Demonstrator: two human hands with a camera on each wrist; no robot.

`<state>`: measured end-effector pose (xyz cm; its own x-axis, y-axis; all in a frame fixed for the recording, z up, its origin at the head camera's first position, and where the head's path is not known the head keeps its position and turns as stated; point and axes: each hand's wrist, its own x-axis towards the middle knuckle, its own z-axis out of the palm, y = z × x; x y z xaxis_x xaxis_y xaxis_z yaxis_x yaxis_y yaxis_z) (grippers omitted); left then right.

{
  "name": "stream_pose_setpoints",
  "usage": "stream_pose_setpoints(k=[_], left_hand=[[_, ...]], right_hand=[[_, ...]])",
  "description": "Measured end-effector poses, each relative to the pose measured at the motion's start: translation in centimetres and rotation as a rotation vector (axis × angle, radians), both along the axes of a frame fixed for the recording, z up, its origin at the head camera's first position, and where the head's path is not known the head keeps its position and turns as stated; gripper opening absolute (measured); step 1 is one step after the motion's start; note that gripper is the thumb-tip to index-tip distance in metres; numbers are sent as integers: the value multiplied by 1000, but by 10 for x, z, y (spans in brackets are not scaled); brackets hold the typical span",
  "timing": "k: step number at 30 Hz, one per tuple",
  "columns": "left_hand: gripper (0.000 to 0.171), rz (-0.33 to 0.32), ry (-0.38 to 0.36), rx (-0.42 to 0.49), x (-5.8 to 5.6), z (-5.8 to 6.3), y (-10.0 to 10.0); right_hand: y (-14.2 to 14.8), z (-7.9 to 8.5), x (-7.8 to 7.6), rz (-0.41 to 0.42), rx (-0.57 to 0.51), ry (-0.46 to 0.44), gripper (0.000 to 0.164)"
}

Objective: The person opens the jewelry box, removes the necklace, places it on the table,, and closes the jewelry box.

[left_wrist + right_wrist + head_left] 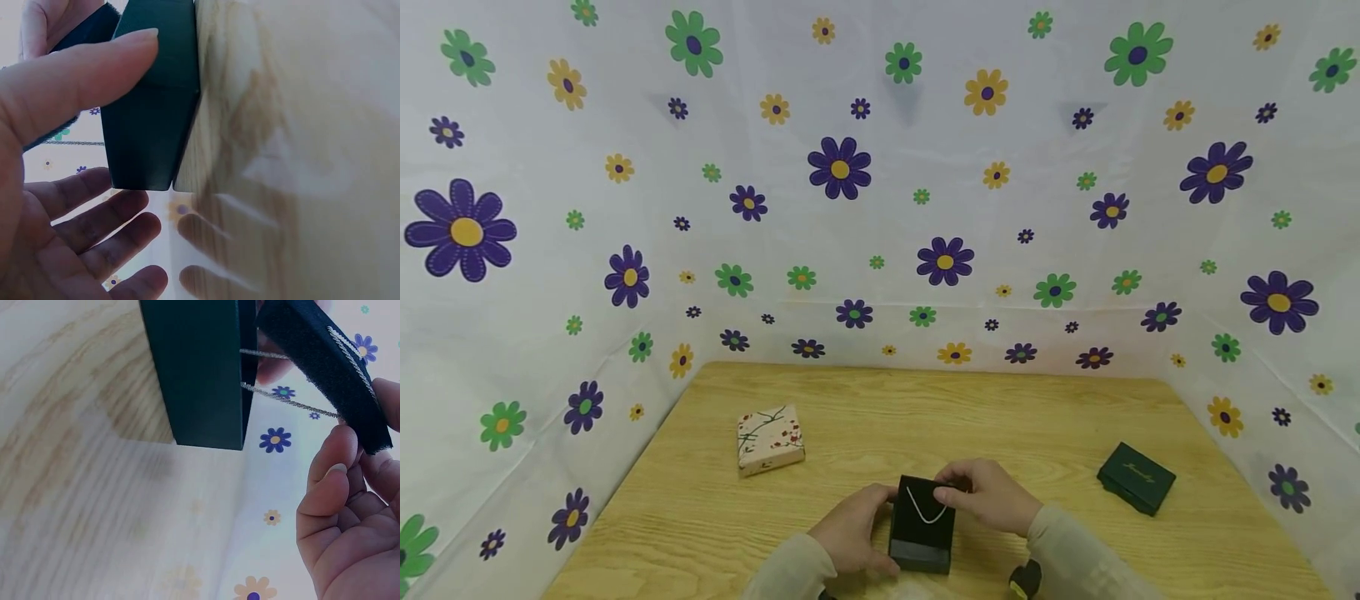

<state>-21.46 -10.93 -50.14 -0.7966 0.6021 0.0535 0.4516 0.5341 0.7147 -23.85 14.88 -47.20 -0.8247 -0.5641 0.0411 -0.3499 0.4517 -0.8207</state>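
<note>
A dark green jewelry box base (920,557) stands on the table between both hands. My left hand (852,531) holds it at its left side; in the left wrist view the thumb lies across the box wall (147,134) and the other fingers curve loosely on the far side. My right hand (996,497) pinches a black foam pad (325,372) between thumb and fingers. The pad is lifted out of the box and tilted. A thin silver chain (922,515) hangs in a V over its face, and strands of chain run from pad to box in the right wrist view.
A dark green lid (1137,478) with gold lettering lies at the right of the wooden table (925,417). At the left sits a cream box (771,440) with a branch and blossom print. White flower-printed sheets (895,225) enclose the back and sides.
</note>
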Motion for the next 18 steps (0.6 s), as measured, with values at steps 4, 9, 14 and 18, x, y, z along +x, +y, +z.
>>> stream_pose_setpoints(k=[4,9,14,18], left_hand=[[89,0,-2,5,0,0,-1],[93,33,10,-14,1,-1,-3],[88,97,6,-5,0,0,-4],[73,121,1,102,-1,6,0]], right_hand=[[2,2,-1,-6,-4,6,18],[5,9,-1,-12,8,42,22],[6,16,-1,-10,-17,47,25],[7,18,0,-11,-30,44,23]])
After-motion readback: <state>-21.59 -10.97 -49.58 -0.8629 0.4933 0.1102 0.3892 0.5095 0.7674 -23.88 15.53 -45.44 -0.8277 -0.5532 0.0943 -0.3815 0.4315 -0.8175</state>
